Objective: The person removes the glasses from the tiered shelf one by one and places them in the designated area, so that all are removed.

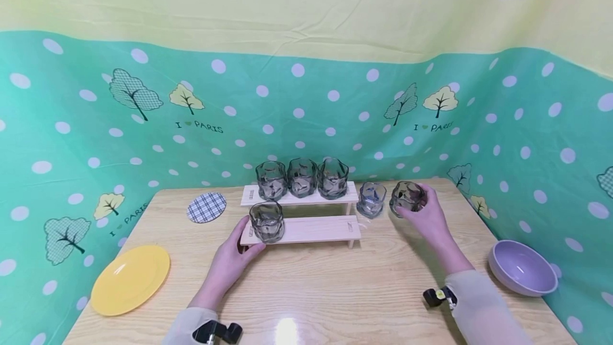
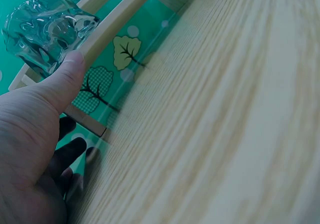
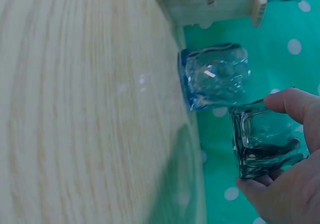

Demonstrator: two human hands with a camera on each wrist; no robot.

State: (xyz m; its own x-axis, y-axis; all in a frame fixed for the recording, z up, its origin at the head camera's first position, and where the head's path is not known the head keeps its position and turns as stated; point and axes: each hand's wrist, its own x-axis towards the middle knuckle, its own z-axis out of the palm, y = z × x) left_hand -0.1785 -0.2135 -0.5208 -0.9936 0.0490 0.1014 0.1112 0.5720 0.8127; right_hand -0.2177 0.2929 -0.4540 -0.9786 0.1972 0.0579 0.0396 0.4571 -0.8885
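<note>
Cream sleeves (image 1: 488,310) enter at the lower edge of the head view, their arms angled inward and spread well apart over a light wood-grain table (image 1: 330,294). At right of centre, the right hand (image 1: 429,220) grips a smoky tumbler (image 1: 406,201), thumb at its near side and fingers wrapped round the far side. At centre left, the left hand (image 1: 227,265) reaches around the left end of the lower shelf (image 1: 316,230), fingers loosely spread, the thumb lying at the front edge in the left wrist view.

The smoky tumbler is near the right rear of the table, mouth up in the head view, its long axis close to vertical; in the right wrist view its base faces left and its mouth right. Just beside it, a blue-tinted glass (image 1: 371,200) stands upright between the right hand and the shelves. A second smoky glass (image 1: 267,222) sits upright on the lower shelf, close to the left thumb.

Three more tumblers (image 1: 301,177) line the upper shelf (image 1: 249,195) at centre. A checked coaster (image 1: 206,207) and yellow plate (image 1: 130,281) lie at left; a purple bowl (image 1: 523,268) rests at lower right. Behind hangs a dotted green curtain (image 1: 297,100).
</note>
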